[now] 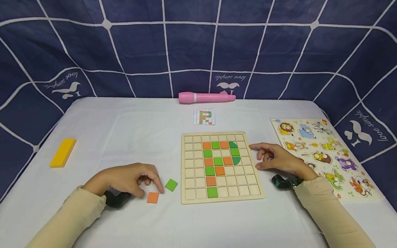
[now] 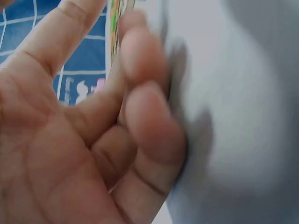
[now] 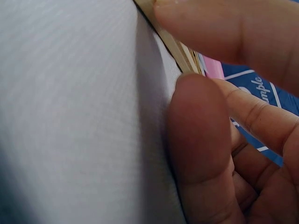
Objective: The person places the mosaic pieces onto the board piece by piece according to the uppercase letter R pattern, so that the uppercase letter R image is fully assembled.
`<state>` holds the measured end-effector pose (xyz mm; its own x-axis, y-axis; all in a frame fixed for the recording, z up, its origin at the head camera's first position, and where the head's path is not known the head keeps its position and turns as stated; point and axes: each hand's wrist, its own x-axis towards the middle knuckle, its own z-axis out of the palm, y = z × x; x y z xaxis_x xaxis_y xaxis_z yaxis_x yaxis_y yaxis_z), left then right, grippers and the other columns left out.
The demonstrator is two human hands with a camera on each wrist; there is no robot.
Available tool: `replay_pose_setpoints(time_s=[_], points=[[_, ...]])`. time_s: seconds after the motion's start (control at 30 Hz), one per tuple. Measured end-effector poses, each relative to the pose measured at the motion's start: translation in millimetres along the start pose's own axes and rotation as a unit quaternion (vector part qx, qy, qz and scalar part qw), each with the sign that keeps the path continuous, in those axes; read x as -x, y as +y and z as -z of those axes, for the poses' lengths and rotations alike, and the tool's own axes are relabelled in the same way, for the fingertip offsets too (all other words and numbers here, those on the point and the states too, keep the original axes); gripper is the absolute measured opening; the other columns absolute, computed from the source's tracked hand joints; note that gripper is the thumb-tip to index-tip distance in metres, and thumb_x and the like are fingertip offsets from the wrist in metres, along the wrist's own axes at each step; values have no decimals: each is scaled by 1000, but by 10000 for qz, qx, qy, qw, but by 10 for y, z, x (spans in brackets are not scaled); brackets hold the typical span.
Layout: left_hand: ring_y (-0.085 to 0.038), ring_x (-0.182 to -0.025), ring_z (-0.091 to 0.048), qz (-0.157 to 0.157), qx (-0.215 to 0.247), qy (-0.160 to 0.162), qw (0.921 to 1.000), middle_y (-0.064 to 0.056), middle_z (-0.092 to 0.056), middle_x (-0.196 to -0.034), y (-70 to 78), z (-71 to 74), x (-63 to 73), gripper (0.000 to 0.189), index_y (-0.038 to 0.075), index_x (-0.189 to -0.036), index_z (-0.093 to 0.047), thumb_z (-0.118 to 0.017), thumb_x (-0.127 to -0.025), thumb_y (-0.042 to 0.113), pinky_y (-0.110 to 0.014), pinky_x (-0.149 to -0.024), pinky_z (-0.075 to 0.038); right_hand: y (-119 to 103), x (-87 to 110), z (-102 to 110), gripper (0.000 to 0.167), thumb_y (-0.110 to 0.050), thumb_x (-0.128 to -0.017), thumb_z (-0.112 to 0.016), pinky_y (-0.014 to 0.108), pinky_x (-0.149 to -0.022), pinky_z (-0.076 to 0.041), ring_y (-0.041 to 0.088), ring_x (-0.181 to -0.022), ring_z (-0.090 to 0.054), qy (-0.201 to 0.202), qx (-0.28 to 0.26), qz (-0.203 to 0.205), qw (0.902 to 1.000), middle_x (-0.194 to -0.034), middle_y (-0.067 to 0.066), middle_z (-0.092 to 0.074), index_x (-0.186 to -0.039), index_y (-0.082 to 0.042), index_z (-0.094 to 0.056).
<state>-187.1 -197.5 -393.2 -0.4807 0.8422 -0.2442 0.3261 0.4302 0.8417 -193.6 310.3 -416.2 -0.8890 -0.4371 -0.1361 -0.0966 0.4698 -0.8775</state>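
Observation:
A wooden grid board (image 1: 255,181) lies in the middle, with orange, green and rounded dark green tiles set in a P-like pattern. To its left, a loose orange square tile (image 1: 153,197) and a loose green square tile (image 1: 171,185) rest on the cloth. My left hand (image 1: 127,178) hovers low by the orange tile, thumb and index finger apart on either side of it, the other fingers bent loosely. At the board's right edge, my right hand (image 1: 278,157) touches the rim with index finger and thumb spread. Neither wrist view shows a tile in the fingers.
A small pattern card (image 1: 203,117) lies behind the board, and a pink pen-like tube (image 1: 205,97) behind that. A yellow block (image 1: 62,153) is at the left. An animal puzzle board (image 1: 347,194) lies at the right, beside my right forearm. Dark blue cloth hangs around the table.

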Motion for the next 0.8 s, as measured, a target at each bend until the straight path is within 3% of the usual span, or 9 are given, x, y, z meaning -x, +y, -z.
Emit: replay_pose_setpoints(time_s=[0.13, 0.3, 0.5, 0.8], points=[[-14, -85, -48, -106, -278, 132, 9995, 3, -60, -100, 30, -56, 5, 53, 19, -106, -86, -65, -72, -17, -23, -72, -39, 3, 1, -1, 70, 4, -87, -83, 21, -67, -43, 11, -76, -50, -1, 4, -13, 10000, -99, 11, -59, -148, 15, -52], [-13, -84, -48, -104, -479, 399, 9980, 6, -61, -97, 32, -80, 32, 44, 20, -100, -86, -74, -74, -13, -23, -74, -42, 4, -3, -1, 69, 4, -86, -83, 22, -67, -43, 11, -76, -51, 2, 30, 20, 10000, -99, 12, -59, -147, 15, -53], [-12, -84, -50, 11, -598, 651, 9961, 8, -60, -94, -5, -49, 76, 35, 20, -103, -84, -87, -77, -4, -24, -75, -44, 7, -1, -1, 70, 3, -87, -83, 22, -68, -44, 11, -76, -50, -5, 37, -8, 10000, -99, 12, -59, -148, 15, -53], [-11, -81, -52, -141, -571, 883, 9944, 8, -61, -91, -49, -49, 103, 27, 18, -98, -80, -94, -78, 7, -24, -73, -46, 8, 7, -5, 70, 4, -87, -83, 22, -68, -44, 11, -76, -50, -14, -10, 3, 10000, -100, 12, -59, -148, 15, -52]])
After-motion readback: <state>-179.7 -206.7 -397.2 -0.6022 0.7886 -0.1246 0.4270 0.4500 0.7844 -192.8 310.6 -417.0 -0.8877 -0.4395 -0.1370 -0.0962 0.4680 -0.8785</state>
